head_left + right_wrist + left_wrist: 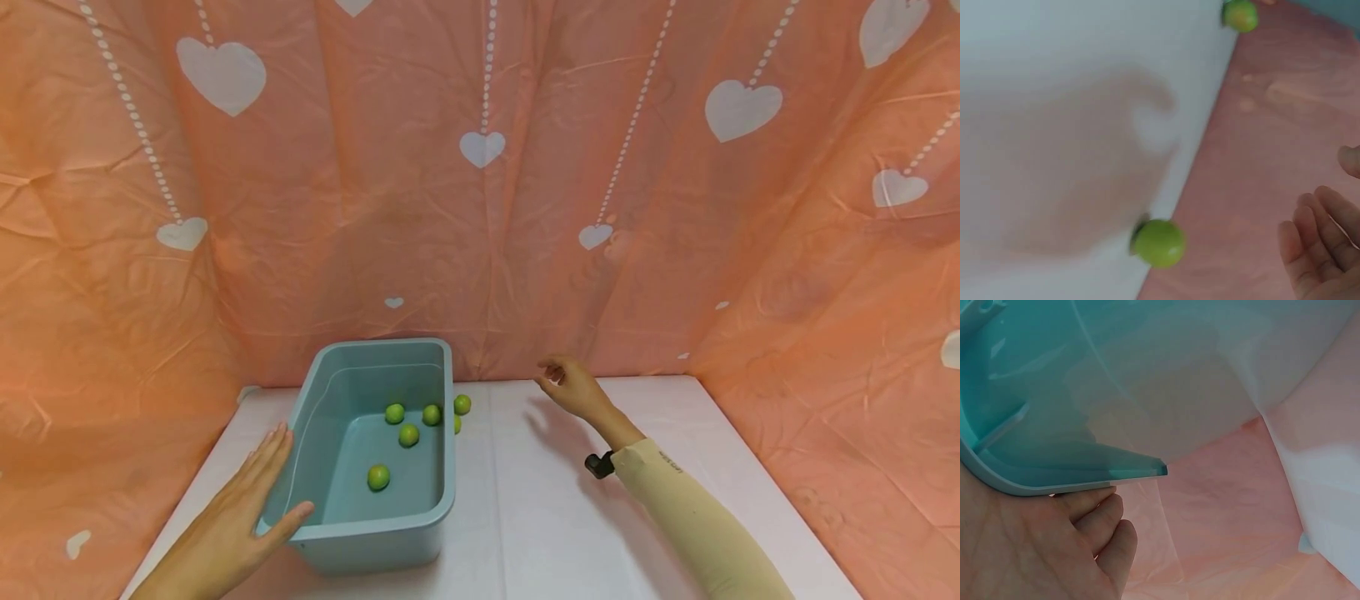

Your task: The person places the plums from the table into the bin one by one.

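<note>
The left hand (234, 515) touches the tub (375, 527) on its left side, fingers wide. Four limes (408, 436) lie in it; two sit just right. The right hand (573, 390), loosely bent and empty, hangs above the table (525, 508).

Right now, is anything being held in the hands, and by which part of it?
Nothing appears held: the left hand rests against the bin's rim; the right hand is empty above the table.

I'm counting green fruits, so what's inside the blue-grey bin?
Four round green fruits show on the floor of the bin. Its near and right sides hide the floor edges just inside them, so anything lying there can't be seen.
</note>
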`<state>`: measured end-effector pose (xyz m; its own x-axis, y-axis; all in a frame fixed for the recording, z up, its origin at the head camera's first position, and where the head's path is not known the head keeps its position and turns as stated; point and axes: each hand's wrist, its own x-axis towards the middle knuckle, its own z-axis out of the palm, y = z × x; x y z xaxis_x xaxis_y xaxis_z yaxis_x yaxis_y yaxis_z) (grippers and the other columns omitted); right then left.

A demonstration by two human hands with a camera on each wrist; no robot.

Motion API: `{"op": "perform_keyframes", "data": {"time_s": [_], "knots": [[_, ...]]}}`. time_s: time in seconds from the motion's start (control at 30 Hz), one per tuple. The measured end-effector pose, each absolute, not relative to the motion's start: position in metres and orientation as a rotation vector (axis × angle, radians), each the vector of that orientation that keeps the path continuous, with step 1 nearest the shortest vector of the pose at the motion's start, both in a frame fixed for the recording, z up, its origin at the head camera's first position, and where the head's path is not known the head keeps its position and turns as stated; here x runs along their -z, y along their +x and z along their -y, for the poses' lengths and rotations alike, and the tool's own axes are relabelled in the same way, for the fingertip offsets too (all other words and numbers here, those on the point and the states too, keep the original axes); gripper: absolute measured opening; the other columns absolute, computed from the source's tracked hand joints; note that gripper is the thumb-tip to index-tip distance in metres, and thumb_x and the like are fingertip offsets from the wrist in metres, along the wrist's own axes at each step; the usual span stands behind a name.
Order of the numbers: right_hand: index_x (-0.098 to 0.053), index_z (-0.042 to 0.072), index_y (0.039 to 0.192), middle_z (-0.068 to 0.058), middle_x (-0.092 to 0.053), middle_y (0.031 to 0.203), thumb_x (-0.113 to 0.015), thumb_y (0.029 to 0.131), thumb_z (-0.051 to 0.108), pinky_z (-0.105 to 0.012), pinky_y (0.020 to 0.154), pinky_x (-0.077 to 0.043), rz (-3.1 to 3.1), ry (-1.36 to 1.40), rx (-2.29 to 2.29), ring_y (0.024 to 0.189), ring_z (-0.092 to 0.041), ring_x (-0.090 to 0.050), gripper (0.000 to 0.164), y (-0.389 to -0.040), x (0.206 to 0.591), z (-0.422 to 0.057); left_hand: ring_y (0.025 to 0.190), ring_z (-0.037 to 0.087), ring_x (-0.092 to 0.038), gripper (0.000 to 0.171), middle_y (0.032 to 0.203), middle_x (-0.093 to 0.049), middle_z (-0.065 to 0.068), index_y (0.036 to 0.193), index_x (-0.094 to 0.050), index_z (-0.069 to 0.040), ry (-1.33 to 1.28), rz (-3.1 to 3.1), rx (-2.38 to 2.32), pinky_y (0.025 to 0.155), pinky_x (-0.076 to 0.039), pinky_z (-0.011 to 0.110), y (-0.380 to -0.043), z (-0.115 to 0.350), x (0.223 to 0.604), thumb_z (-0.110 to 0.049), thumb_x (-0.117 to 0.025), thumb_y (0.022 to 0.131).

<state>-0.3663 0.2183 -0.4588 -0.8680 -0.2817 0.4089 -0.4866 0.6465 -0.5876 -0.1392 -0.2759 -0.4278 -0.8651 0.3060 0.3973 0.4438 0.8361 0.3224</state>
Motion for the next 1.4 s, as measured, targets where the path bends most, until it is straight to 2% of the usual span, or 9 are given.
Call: {"op": "perform_keyframes", "data": {"time_s": [0.33, 0.57, 0.7, 0.87, 1.03, 1.2, 1.4], "knots": [[-0.069, -0.012, 0.126, -0.027, -0.069, 0.109, -0.077, 0.096, 0.009, -0.051, 0.089, -0.054, 2.623, 0.543, -0.961, 0.097, -0.039, -0.065, 0.038, -0.373, 0.48, -0.246, 0.163, 0.006, 0.0, 0.096, 0.176, -0.023, 0.019, 0.169, -0.026, 0.0, -0.571, 2.672, 0.582, 0.116, 0.006, 0.005, -0.139, 0.275, 0.428, -0.039, -0.078, 0.099], [-0.067, -0.014, 0.125, -0.031, -0.066, 0.113, -0.076, 0.095, 0.008, -0.056, 0.094, -0.054, 2.682, 0.489, -0.91, 0.105, -0.045, -0.064, 0.038, -0.373, 0.489, -0.257, 0.163, 0.007, -0.001, 0.096, 0.177, -0.022, 0.018, 0.169, -0.026, -0.001, -0.575, 2.67, 0.582, 0.116, 0.005, 0.005, -0.139, 0.276, 0.428, -0.039, -0.078, 0.099], [-0.067, -0.013, 0.118, -0.029, -0.064, 0.111, -0.075, 0.095, 0.01, -0.057, 0.093, -0.054, 2.718, 0.444, -0.904, 0.105, -0.044, -0.063, 0.034, -0.375, 0.495, -0.261, 0.163, 0.004, 0.001, 0.096, 0.176, -0.022, 0.019, 0.169, -0.026, 0.0, -0.577, 2.663, 0.578, 0.117, 0.006, 0.006, -0.14, 0.276, 0.429, -0.038, -0.078, 0.099], [-0.067, -0.013, 0.114, -0.024, -0.065, 0.105, -0.077, 0.095, 0.014, -0.054, 0.089, -0.054, 2.761, 0.404, -0.913, 0.098, -0.039, -0.062, 0.034, -0.378, 0.503, -0.264, 0.163, 0.004, 0.0, 0.095, 0.177, -0.022, 0.018, 0.169, -0.026, -0.001, -0.581, 2.658, 0.582, 0.117, 0.005, 0.006, -0.14, 0.276, 0.429, -0.038, -0.078, 0.099], [-0.066, -0.016, 0.123, -0.023, -0.067, 0.105, -0.078, 0.097, 0.013, -0.051, 0.09, -0.053, 2.822, 0.354, -0.931, 0.095, -0.034, -0.061, 0.041, -0.378, 0.506, -0.264, 0.162, 0.003, 0.001, 0.095, 0.177, -0.022, 0.018, 0.169, -0.026, 0.0, -0.584, 2.661, 0.589, 0.117, 0.005, 0.005, -0.14, 0.276, 0.429, -0.038, -0.078, 0.099], [-0.064, -0.015, 0.13, -0.022, -0.066, 0.11, -0.079, 0.099, 0.015, -0.049, 0.09, -0.052, 2.868, 0.264, -0.948, 0.096, -0.031, -0.06, 0.045, -0.376, 0.504, -0.263, 0.162, 0.004, 0.001, 0.095, 0.177, -0.022, 0.018, 0.169, -0.026, 0.001, -0.583, 2.661, 0.59, 0.117, 0.006, 0.006, -0.14, 0.276, 0.429, -0.038, -0.078, 0.099], [-0.065, -0.014, 0.125, -0.016, -0.064, 0.097, -0.078, 0.099, 0.014, -0.046, 0.086, -0.052, 2.89, 0.257, -0.94, 0.089, -0.028, -0.059, 0.041, -0.376, 0.504, -0.262, 0.163, 0.005, 0.0, 0.095, 0.177, -0.022, 0.017, 0.169, -0.027, 0.0, -0.585, 2.656, 0.597, 0.117, 0.005, 0.006, -0.139, 0.276, 0.429, -0.038, -0.078, 0.099]]}}
